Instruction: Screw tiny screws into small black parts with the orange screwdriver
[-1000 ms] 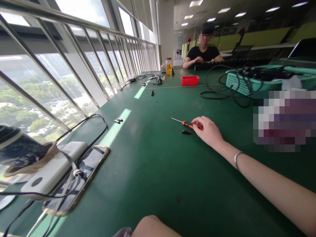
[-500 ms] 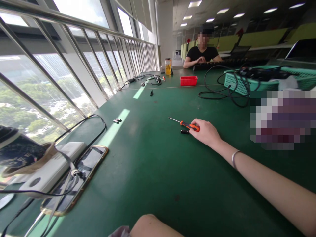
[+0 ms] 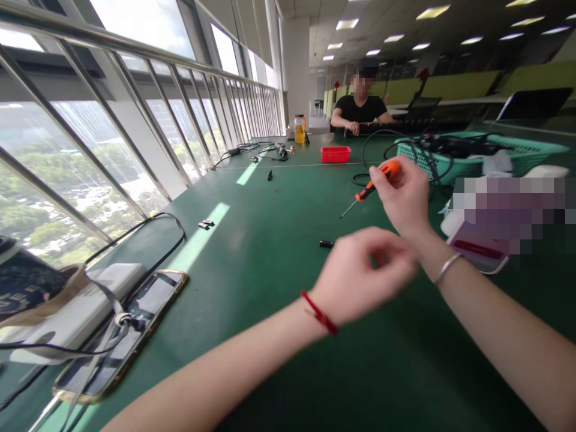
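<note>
My right hand (image 3: 405, 195) is closed round the orange-and-black handle of a screwdriver (image 3: 365, 191), raised above the table. Its thin metal shaft slants down to the left. Lower and nearer to me, my left hand (image 3: 366, 270) is curled, thumb and fingers meeting in a ring near the right wrist. Blur at its fingertips hides whether anything small is pinched there. A short black cylindrical piece (image 3: 326, 243) lies on the table just left of that hand, its right end partly covered by it.
On the green table (image 3: 252, 288), a phone (image 3: 153, 306) and a white power strip (image 3: 121, 276) lie at left with cables. Small pieces (image 3: 206, 224) lie beyond. A red tray (image 3: 335, 155) and a teal basket (image 3: 454, 171) of cables stand farther back. Another person (image 3: 360, 108) sits at the far end.
My right hand has lifted the screwdriver off the table, up and to the right, leaving the black piece lying. My left hand has come into view from below.
</note>
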{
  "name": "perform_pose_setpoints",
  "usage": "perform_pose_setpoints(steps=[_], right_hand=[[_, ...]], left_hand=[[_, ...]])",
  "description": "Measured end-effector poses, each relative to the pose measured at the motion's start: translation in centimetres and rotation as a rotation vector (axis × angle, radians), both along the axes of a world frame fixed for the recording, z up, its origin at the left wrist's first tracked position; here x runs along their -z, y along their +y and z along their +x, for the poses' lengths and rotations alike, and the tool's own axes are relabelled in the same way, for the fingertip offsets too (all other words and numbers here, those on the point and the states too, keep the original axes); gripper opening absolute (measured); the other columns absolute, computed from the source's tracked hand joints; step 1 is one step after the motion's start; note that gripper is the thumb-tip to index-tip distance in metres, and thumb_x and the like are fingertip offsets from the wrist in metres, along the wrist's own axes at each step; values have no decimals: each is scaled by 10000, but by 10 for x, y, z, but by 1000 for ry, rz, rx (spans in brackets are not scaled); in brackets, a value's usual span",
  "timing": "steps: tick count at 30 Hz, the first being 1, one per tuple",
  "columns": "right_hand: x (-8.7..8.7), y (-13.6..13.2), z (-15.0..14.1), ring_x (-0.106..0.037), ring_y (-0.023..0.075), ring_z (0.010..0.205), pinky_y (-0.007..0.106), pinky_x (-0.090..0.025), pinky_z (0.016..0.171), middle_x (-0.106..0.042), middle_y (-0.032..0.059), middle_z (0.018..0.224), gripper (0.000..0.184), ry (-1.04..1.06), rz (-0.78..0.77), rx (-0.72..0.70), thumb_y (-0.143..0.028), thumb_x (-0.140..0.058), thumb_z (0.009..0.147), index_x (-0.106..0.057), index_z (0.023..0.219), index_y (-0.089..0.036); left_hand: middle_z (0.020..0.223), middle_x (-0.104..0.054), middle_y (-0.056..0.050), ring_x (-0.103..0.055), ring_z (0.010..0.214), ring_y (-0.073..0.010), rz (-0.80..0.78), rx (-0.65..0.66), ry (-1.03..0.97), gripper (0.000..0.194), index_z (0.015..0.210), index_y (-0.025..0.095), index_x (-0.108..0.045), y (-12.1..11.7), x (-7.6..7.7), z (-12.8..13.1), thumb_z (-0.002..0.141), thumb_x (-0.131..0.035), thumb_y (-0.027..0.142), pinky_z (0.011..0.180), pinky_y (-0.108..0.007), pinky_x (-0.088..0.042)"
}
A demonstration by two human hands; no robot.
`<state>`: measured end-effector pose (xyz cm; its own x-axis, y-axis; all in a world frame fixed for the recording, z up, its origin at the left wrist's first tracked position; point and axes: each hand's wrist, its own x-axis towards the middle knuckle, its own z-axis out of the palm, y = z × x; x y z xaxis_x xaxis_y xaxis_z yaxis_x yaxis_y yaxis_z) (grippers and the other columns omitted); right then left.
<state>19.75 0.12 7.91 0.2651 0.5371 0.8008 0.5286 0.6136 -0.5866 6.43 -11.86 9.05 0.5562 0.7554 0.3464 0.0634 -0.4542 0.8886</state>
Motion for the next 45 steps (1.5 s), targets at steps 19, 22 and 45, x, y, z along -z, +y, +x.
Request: perform_pose_setpoints(steps=[19, 22, 45], right_hand=[[-14, 0, -20, -411, 104, 461, 251, -315, 454, -468, -33, 525, 154, -271, -180, -10, -294, -587, 733, -493, 642, -213], [-11, -1, -22, -425, 112, 474, 256, -323, 466, -493, -22, 543, 150, -274, -181, -12, -309, -580, 744, -498, 657, -217], [-10, 3, -18, -414, 118, 481, 269, -328, 478, -479, -17, 562, 178, -264, -173, 11, -326, -580, 746, -481, 639, -223]], left_hand=[[826, -640, -24, -570, 817, -181, 414, -365, 652, 123, 839, 199, -677, 131, 76, -74, 781, -605, 280, 725, -299, -467], [838, -636, -29, -568, 826, -187, 446, -395, 686, 139, 864, 199, -676, 129, 77, -73, 785, -589, 272, 735, -310, -474], [923, -668, -29, -563, 892, -192, 530, -358, 695, 171, 920, 224, -689, 128, 78, -72, 831, -546, 250, 798, -316, -466]])
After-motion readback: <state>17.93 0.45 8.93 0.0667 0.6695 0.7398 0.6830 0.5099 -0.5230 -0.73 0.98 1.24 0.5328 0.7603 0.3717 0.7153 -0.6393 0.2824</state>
